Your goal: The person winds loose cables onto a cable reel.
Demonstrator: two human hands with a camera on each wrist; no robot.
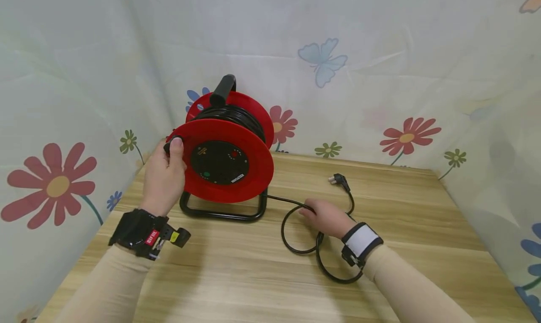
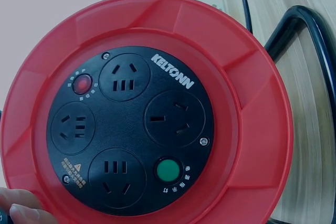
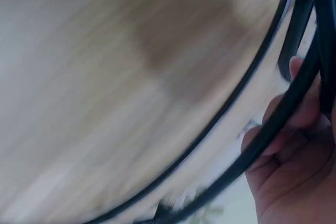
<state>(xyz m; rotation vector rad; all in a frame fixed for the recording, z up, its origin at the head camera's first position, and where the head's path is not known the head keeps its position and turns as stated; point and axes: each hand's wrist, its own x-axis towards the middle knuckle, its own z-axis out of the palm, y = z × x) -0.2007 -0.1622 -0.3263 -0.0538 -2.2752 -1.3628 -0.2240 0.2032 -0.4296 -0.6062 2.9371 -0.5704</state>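
Observation:
A red cable reel (image 1: 259,173) stands upright on its black tubular frame (image 1: 224,216), black cable wound between its two discs. My left hand (image 1: 164,180) pinches the small black knob (image 1: 170,145) at the left of the front disc; only the fingertips (image 2: 29,214) show in the left wrist view. That view faces the disc's black socket panel (image 2: 134,124), with a red button and a green light. To the right, my right hand (image 1: 329,218) holds the loose black cable (image 1: 299,252), which runs from the reel and loops below the hand. In the right wrist view the cable (image 3: 244,157) crosses the curled fingers.
The black plug (image 1: 339,179) lies on the wooden table (image 1: 405,285) beyond my right hand. A black carrying handle (image 1: 223,89) tops the reel. Behind and at both sides hangs a pale curtain (image 1: 262,36) printed with flowers and a butterfly.

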